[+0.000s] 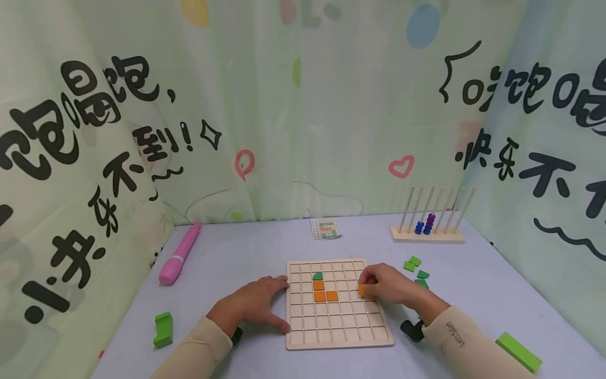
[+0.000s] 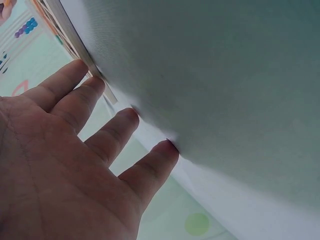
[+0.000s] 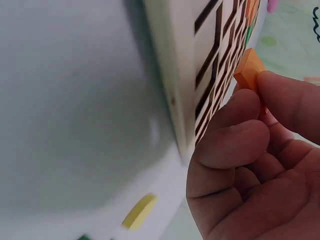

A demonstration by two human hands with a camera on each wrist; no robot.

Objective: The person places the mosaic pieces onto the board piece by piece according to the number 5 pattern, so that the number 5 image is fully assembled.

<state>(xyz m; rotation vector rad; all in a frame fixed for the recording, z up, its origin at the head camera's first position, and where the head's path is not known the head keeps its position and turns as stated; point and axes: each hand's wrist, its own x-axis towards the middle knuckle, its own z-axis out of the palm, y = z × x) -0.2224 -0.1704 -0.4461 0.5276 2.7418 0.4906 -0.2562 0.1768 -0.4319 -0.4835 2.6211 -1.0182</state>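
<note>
My right hand [image 1: 387,284] pinches an orange square block [image 3: 248,69] between thumb and fingertips, over the right side of a wooden grid board [image 1: 341,337]. On the board sit a green quarter-round piece [image 1: 317,276], an orange square [image 1: 319,286] below it, and two more orange squares, one of them [image 1: 332,296] to the right. At the board's left edge, my left hand [image 1: 255,301] has its fingers spread, with thumb and fingertips right by the rim. The left wrist view shows those fingers straight [image 2: 145,170], holding nothing.
Loose green pieces [image 1: 409,266] lie right of the board. Behind them stands a wooden peg rack [image 1: 428,237] with blue and purple beads. A patterned card [image 1: 325,229] lies at the back, a pink wand-like object [image 1: 180,255] at left. Green blocks [image 1: 163,330] lie at both sides.
</note>
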